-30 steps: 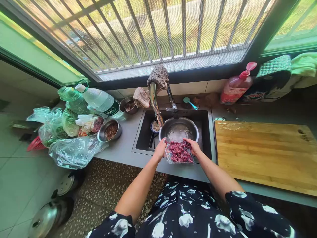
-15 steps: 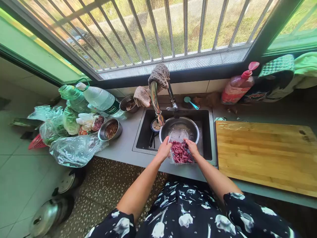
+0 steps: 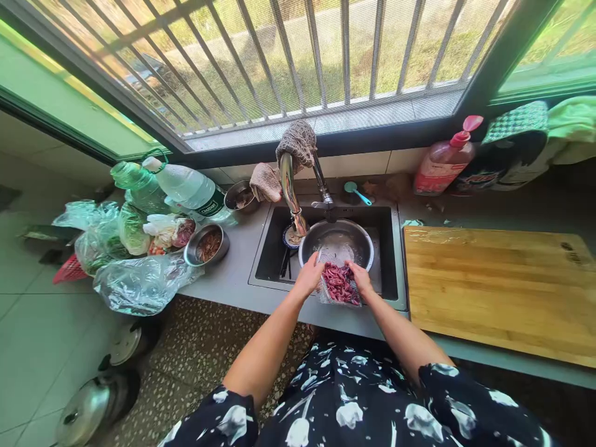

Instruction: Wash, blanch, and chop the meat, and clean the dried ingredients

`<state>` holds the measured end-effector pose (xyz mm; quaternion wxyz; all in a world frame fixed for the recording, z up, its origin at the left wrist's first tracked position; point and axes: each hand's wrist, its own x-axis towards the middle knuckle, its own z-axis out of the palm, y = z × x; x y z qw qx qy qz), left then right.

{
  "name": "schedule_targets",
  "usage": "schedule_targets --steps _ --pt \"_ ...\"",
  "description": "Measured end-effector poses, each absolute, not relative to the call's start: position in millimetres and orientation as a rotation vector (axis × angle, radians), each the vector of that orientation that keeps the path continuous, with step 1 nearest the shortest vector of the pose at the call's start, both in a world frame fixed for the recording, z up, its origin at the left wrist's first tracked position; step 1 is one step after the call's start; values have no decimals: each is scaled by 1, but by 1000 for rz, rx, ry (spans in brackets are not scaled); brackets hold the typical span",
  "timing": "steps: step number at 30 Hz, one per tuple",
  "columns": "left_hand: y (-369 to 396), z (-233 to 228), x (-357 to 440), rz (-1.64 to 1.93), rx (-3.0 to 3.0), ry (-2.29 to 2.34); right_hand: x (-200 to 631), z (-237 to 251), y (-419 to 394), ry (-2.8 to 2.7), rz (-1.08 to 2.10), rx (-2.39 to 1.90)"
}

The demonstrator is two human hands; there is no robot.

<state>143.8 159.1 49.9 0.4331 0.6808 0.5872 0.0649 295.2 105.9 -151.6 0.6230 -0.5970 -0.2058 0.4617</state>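
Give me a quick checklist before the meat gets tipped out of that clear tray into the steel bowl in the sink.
1. Both hands on the clear tray: ok, left hand at its left edge, right hand at its right edge.
2. Tray over the sink, not the counter: ok.
3. Steel bowl right behind the tray: ok.
4. Bowl holds no food: ok, though any water inside cannot be told.
5. Meat strips loose enough to slide: cannot tell.
6. Tap shut off: ok, no stream visible.
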Motion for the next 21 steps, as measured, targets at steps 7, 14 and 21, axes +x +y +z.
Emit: schedule_targets --steps 7,14,21 --pt "158 56 145 166 1628 1442 291 -159 107 -484 1031 -1390" --pt "160 62 143 189 1616 1482 286 -152 110 -518 1002 -1399" --pt "163 66 138 213 1612 1463 280 -147 115 -497 1026 -1380"
